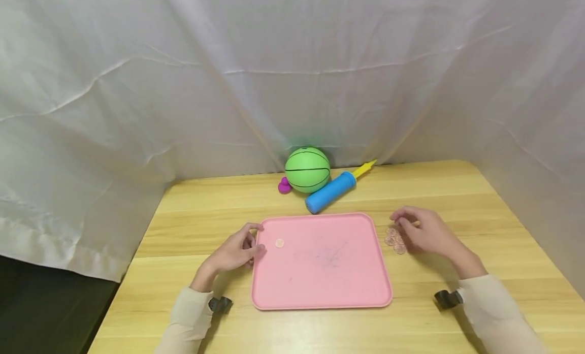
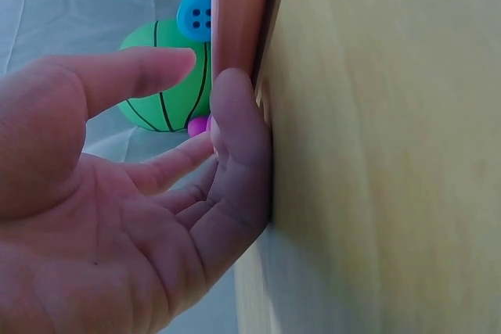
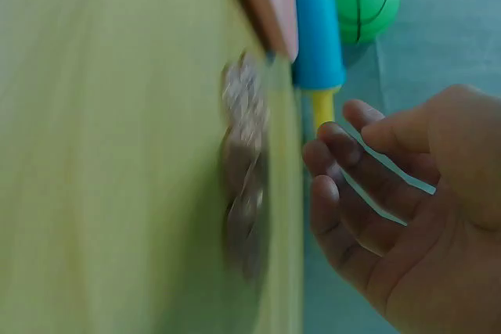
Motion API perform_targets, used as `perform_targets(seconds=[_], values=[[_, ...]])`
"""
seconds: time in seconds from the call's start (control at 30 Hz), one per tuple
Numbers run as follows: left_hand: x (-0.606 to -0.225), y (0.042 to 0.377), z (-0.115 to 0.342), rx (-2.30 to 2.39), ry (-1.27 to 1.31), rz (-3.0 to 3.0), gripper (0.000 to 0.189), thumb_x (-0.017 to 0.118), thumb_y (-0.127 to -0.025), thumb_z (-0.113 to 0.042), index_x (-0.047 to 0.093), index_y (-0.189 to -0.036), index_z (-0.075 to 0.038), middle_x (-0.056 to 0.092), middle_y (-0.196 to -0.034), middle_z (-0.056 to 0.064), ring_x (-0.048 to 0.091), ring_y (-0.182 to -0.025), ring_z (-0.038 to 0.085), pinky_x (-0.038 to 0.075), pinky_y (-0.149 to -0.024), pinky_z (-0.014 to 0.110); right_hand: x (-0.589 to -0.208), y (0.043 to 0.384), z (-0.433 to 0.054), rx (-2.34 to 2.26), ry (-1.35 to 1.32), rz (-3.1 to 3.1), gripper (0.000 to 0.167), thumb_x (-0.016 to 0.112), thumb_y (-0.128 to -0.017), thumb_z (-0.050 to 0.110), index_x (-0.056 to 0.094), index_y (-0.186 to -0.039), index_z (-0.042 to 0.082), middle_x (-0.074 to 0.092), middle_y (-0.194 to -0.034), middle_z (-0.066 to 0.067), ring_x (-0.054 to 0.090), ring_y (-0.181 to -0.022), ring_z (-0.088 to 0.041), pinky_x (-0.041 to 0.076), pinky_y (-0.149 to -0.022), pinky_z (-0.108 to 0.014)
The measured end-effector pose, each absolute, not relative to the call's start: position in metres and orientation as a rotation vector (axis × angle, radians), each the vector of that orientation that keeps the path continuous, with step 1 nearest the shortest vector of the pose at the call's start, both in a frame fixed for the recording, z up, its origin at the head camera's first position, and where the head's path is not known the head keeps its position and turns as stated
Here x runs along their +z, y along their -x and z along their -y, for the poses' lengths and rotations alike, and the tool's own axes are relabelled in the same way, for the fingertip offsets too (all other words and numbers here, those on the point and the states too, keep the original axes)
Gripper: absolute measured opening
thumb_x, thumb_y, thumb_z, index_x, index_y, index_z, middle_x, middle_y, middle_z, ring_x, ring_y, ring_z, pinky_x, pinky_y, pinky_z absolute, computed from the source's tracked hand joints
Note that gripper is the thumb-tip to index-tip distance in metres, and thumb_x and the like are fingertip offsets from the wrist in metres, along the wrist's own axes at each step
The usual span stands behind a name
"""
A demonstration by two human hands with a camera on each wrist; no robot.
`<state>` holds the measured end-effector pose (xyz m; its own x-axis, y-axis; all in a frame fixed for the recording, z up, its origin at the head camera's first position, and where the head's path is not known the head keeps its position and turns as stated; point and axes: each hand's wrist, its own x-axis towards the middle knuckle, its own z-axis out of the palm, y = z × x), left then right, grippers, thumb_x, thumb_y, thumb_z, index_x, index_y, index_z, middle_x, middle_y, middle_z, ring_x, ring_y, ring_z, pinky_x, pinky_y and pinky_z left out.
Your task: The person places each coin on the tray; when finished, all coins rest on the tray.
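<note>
At the left rim of a pink tray point(image 1: 320, 288) is my left hand point(image 1: 237, 250). In the left wrist view its fingers point(image 2: 239, 115) touch the tray's outer edge, while the thumb is raised apart from it. One pale copper coin point(image 1: 280, 243) lies flat on the tray near that hand. My right hand point(image 1: 427, 232) hovers just above and beside several copper-coloured coins point(image 1: 399, 249), which lie bunched on the table right of the tray. Its fingers are loosely bent, thumb near the index finger, and no coin shows between them.
Behind the tray lies a blue hand pump point(image 1: 331, 192) with a yellow nozzle point(image 1: 364, 168). It sits against a green ball point(image 1: 307, 170) marked with black lines, beside a small purple object point(image 1: 284, 186). Grey curtain point(image 1: 292, 90) hangs behind the wooden table point(image 1: 219, 196).
</note>
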<state>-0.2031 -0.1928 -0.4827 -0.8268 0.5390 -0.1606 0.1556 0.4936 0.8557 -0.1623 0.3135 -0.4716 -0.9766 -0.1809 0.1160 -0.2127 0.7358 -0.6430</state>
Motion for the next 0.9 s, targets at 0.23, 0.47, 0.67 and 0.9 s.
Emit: perform_targets(seconds=[0.23, 0.47, 0.67, 0.9], values=[[-0.482, 0.204, 0.192, 1.274, -0.584, -2.328, 0.053, 0.065, -0.109, -0.012, 0.042, -0.154, 0.005, 0.060, -0.100, 0.015, 0.063, -0.073, 0.021, 0.064, -0.057, 0.025, -0.481, 0.160, -0.334, 0.975, -0.308, 2.937, 0.019, 0.070, -0.104, 0.005, 0.077, -0.121, 0.002, 0.078, -0.122, -0.022, 0.075, -0.112, -0.045, 0.062, -0.103, -0.071], [-0.484, 0.204, 0.192, 1.277, -0.581, -2.325, 0.052, 0.065, -0.109, -0.013, 0.043, -0.153, 0.004, 0.060, -0.099, 0.015, 0.063, -0.072, 0.021, 0.064, -0.056, 0.025, -0.484, 0.166, -0.331, 0.834, -0.369, 2.977, 0.018, 0.080, -0.098, 0.010, 0.081, -0.113, 0.000, 0.080, -0.110, -0.019, 0.074, -0.110, -0.046, 0.060, -0.103, -0.071], [-0.485, 0.204, 0.192, 1.284, -0.577, -2.311, 0.052, 0.065, -0.110, -0.014, 0.044, -0.153, 0.004, 0.060, -0.099, 0.015, 0.063, -0.072, 0.021, 0.066, -0.057, 0.027, -0.485, 0.172, -0.329, 0.794, -0.367, 3.008, 0.015, 0.080, -0.097, 0.012, 0.082, -0.109, 0.003, 0.081, -0.108, -0.015, 0.074, -0.108, -0.043, 0.062, -0.101, -0.068], [-0.483, 0.206, 0.192, 1.285, -0.570, -2.292, 0.051, 0.065, -0.110, -0.015, 0.045, -0.153, 0.004, 0.060, -0.100, 0.015, 0.063, -0.075, 0.022, 0.067, -0.060, 0.028, -0.488, 0.175, -0.330, 0.821, -0.280, 3.026, 0.014, 0.078, -0.099, 0.013, 0.081, -0.109, 0.004, 0.080, -0.107, -0.016, 0.075, -0.102, -0.038, 0.063, -0.095, -0.067]])
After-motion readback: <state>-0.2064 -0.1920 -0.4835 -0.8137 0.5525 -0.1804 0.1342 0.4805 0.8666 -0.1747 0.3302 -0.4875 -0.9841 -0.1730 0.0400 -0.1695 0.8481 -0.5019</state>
